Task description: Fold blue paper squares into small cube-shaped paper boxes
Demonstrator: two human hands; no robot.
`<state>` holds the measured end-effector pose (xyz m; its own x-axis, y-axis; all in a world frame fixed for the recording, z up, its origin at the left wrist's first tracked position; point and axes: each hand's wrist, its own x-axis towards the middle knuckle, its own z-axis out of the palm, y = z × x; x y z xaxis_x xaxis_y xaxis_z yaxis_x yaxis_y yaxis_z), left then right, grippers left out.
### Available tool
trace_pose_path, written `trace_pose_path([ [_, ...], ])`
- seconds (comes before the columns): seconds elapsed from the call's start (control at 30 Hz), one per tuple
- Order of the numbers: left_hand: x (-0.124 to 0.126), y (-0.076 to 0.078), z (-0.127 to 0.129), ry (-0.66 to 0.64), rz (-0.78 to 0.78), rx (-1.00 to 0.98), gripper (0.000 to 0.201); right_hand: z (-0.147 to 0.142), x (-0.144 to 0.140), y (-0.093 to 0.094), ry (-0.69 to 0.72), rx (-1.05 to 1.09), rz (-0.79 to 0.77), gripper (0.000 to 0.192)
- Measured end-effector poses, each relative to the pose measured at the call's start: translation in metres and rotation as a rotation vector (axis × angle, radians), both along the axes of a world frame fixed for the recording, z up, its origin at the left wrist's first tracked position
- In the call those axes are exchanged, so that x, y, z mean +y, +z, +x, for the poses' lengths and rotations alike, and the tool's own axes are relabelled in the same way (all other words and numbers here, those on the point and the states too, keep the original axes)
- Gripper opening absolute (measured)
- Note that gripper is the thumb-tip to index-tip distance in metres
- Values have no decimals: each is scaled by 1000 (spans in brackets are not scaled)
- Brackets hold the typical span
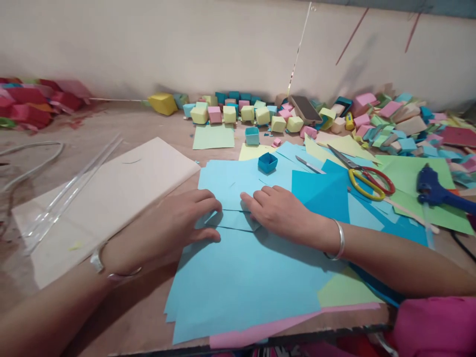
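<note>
**Blue paper fold under way, both hands pressing**

Light blue paper sheet lies on top of a loose stack of blue sheets at the near edge of the wooden table. Its flaps are folded inward and meet along a crease between the two hands. Left hand rests flat on the left part of the fold, fingers extended and thumb tucked against the lower flap; it presses rather than grips. Right hand lies palm down on the right part, fingertips on the crease, likewise pressing and not closed around anything. Each wrist carries a metal bangle.

Progress, judged from the layout: the sheet shows only early flat folds and is not yet a box. One finished dark blue paper box stands just beyond the hands, a lighter one behind it. A row of finished paper cubes in yellow, pink and teal lines the wall, with a larger heap to the right. Many flat sheets remain unfolded.

Other items noted: scissors with yellow and red handles on the green paper, a blue glue gun at the right, a phone leaning among the cubes, a white board and clear rods at the left.
</note>
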<state>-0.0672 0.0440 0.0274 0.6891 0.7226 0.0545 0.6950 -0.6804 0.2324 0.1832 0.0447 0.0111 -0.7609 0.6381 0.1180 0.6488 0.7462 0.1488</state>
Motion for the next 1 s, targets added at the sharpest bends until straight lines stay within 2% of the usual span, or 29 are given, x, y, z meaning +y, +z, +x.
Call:
trace_pose_path([
  [0.1, -2, 1, 1, -15, 7, 58, 35, 1, 2, -2, -8, 30, 7, 27],
  [0.2, -5, 5, 2, -3, 64, 109, 33, 2, 4, -7, 5, 39, 63, 17],
  [0.33, -7, 9, 4, -73, 111, 179, 26, 3, 7, -13, 40, 92, 124, 22],
  [0.5, -11, 11, 7, -82, 196, 181, 31, 9, 15, -12, 10, 172, 74, 34],
  [0.6, -14, 10, 9, -76, 267, 190, 26, 13, 22, -13, -9, 191, 30, 41],
  [0.73, -10, 5, 8, -167, 333, 201, 29, 16, 26, -17, -25, 221, -8, 43],
  [0.83, -5, -4, 7, -216, 311, 180, 23, 17, 26, -18, -31, 242, -39, 43],
  [0.93, -1, -12, 6, -180, 279, 150, 35, 18, 27, -20, -54, 260, -73, 45],
  [1.0, 0, -15, 5, -170, 287, 119, 31, 19, 29, -22, -63, 278, -98, 47],
])
